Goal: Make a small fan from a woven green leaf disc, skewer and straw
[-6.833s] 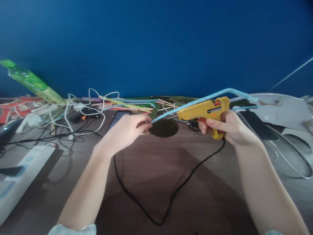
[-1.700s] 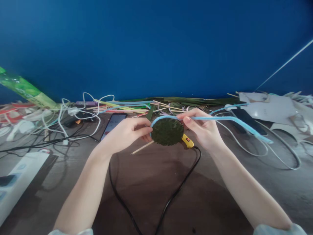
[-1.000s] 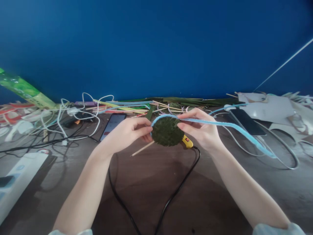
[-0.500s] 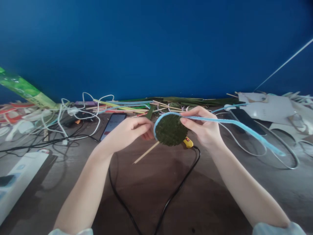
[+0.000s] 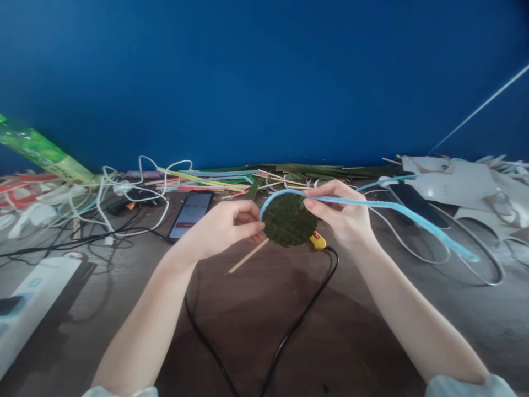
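Note:
A round dark green woven disc (image 5: 288, 220) on a thin wooden stick (image 5: 247, 257) is held up over the desk. My left hand (image 5: 225, 226) pinches the disc at its left edge. A light blue pipe cleaner (image 5: 388, 207) curves along the disc's top rim and trails off to the right. My right hand (image 5: 343, 218) pinches that pipe cleaner against the disc's upper right edge. The yellow glue gun (image 5: 317, 241) lies on the desk behind the disc, mostly hidden, and its black cord (image 5: 301, 320) runs toward me.
A lit phone (image 5: 190, 212) lies left of my hands. White and black cables (image 5: 124, 207), a green bottle (image 5: 39, 149) and a white power strip (image 5: 28, 298) fill the left side. Coloured straws and leaves (image 5: 231, 177) line the blue wall. White paper scraps (image 5: 463, 182) sit right.
The glue gun left my right hand and lies on the desk; that hand now pinches the pipe cleaner onto the disc. In the last second my left fingers shifted their grip slightly.

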The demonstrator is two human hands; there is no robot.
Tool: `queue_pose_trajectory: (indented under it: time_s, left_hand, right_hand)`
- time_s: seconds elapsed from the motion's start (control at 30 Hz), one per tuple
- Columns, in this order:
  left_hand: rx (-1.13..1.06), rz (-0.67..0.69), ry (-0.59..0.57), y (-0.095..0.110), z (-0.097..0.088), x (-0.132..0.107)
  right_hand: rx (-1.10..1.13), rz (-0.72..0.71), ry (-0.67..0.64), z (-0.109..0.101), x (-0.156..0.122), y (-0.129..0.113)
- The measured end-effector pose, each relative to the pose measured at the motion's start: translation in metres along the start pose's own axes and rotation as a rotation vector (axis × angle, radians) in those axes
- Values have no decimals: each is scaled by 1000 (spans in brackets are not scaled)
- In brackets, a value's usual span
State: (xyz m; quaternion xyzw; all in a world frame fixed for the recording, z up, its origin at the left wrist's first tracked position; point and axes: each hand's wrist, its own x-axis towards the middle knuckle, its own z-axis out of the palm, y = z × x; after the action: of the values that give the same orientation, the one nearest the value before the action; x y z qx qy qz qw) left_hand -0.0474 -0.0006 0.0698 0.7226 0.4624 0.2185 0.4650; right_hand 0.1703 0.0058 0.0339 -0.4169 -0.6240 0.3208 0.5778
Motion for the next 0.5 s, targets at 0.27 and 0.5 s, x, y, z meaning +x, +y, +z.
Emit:
queue_pose_trajectory:
  time_s: [0.27, 0.5]
  left_hand:
    - [33, 11, -37, 0, -2, 1]
    - [157, -35, -39, -3, -3, 0]
  right_hand:
    - [-44, -15, -22, -1, 1, -4]
    - [-85, -25, -92, -2, 0, -4]
